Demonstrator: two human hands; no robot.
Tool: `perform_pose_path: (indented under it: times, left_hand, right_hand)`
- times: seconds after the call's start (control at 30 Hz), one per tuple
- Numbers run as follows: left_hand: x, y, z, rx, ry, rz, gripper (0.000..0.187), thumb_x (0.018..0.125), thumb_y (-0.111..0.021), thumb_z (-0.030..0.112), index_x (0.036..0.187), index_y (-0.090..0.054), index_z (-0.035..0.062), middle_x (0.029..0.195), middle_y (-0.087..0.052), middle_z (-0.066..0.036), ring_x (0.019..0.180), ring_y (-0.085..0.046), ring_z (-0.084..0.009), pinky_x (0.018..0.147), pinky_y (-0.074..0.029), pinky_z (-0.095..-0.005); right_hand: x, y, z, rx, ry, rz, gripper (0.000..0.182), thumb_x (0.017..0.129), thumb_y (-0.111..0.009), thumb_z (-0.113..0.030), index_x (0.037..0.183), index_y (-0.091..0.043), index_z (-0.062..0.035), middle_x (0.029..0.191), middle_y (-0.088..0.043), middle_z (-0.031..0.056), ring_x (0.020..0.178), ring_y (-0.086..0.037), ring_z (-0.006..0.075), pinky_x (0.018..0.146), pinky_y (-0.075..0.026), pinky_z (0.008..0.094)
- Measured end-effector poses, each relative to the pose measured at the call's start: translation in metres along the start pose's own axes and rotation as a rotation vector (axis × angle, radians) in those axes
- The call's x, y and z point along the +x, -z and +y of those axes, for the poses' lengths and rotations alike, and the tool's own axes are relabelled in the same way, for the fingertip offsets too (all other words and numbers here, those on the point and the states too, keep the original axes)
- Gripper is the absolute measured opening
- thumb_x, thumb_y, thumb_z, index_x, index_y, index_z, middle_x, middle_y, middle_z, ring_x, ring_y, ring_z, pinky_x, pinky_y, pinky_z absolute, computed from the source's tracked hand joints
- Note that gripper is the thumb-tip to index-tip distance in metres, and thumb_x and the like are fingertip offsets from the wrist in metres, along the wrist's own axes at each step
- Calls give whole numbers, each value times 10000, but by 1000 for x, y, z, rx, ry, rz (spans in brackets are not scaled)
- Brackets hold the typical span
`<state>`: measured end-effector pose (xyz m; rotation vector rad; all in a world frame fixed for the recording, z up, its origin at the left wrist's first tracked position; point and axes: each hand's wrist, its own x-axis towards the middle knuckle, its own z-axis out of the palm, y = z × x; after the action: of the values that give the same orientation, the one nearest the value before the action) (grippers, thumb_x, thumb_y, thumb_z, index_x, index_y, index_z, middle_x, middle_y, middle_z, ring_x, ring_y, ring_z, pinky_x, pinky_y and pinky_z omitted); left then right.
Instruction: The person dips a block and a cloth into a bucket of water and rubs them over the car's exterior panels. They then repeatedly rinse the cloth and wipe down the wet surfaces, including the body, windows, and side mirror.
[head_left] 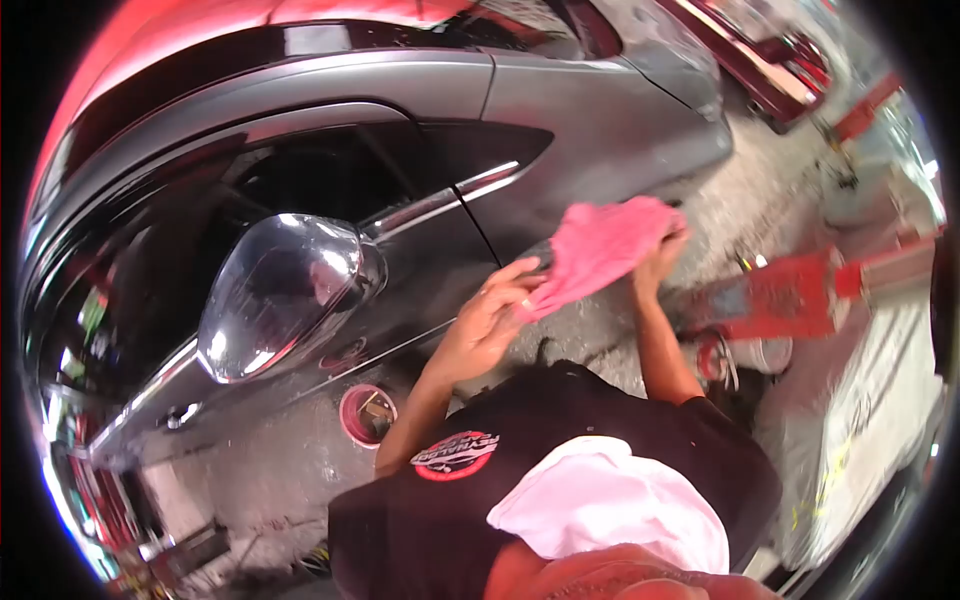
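Observation:
A pink cloth (612, 248) is stretched between my two hands, in front of the dark grey car (600, 120). My left hand (488, 320) grips its near left end, fingers bent around it. A small dark patch shows by those fingertips, too unclear to name. At the upper right corner of the cloth, my right hand (660, 258) is closed on the fabric, its fingers partly covered by it. The car's glossy side mirror (285, 295) stands out to the left of my left hand.
Below the car, a pink tub (367, 415) with small items inside sits on the floor. Red metal equipment (770, 300) stands to the right, close to a can (765, 353). Plastic-like sheeting (850, 420) spreads at far right. A white cloth (620, 495) lies over my chest.

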<state>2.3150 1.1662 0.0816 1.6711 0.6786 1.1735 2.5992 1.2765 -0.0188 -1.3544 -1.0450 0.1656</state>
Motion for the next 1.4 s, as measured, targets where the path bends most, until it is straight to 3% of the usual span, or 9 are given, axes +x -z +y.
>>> perform_pose_path:
  times: [0.2,0.3,0.33,0.43,0.63,1.03,1.17,1.23,1.4]
  left_hand:
    - [68,-31,-26,469,44,440,599,924,-603,43,1462,-344,-2,1411,-457,-214,1262,-517,-314,1025,-425,-377]
    - [41,-16,-41,689,227,207,425,952,-580,201,1327,-506,16,1296,-575,-217,1181,-570,-374,988,-467,-437]
    - [23,-13,-52,698,310,182,387,950,-578,214,1289,-539,31,1260,-597,-207,1155,-580,-375,965,-478,-438]
    - [-57,1,-103,750,498,201,328,942,-559,238,1216,-581,58,1168,-630,-207,1054,-606,-406,907,-495,-473]
    - [-221,38,-174,834,1122,74,303,920,-526,292,1094,-645,75,1034,-647,-259,992,-624,-429,847,-508,-522]
    - [-334,98,-228,593,1275,769,263,881,-509,271,1011,-696,140,976,-691,-182,948,-646,-420,841,-518,-521]
    - [-366,70,-261,669,1200,795,254,858,-521,260,992,-695,133,968,-688,-176,957,-649,-398,815,-525,-515]
    - [-373,67,-255,697,1186,768,250,851,-526,255,986,-694,127,964,-685,-180,960,-650,-390,811,-526,-510]
    - [-399,19,-279,429,1222,1221,309,896,-555,322,1054,-696,97,1058,-682,-191,1005,-645,-386,866,-514,-473]
  right_hand:
    - [134,-128,-102,431,-89,301,358,996,-481,-242,1214,-460,41,1161,-526,207,1075,-528,310,983,-392,424]
    - [155,-201,-68,-325,199,-239,317,974,-484,-205,1167,-536,40,1182,-561,232,1144,-527,355,1018,-376,450]
    - [148,-182,-91,-247,857,-222,349,953,-490,-175,1205,-564,55,1247,-566,254,1230,-489,394,1066,-344,470]
    - [159,-141,-93,222,543,-504,508,943,-527,-187,1380,-445,59,1414,-447,272,1331,-403,422,1134,-279,464]
    - [139,-159,3,-208,983,-273,692,1013,-364,-449,1496,-266,36,1551,-200,289,1419,-235,462,1149,-201,562]
    - [-39,-351,-521,202,1469,-772,621,965,-452,-294,1446,-317,75,1467,-342,331,1379,-330,445,1143,-278,474]
    - [-117,-426,-664,-21,1991,-394,391,997,-369,-180,1272,-515,56,1358,-418,395,1241,-446,535,1075,-371,506]
    - [-156,-475,-719,230,2076,263,248,859,-508,-217,940,-726,-130,962,-714,95,969,-655,303,902,-466,499]
    - [-218,-484,-821,119,1864,-775,414,940,-446,-248,1241,-589,-3,1339,-546,234,1258,-521,364,1045,-409,472]
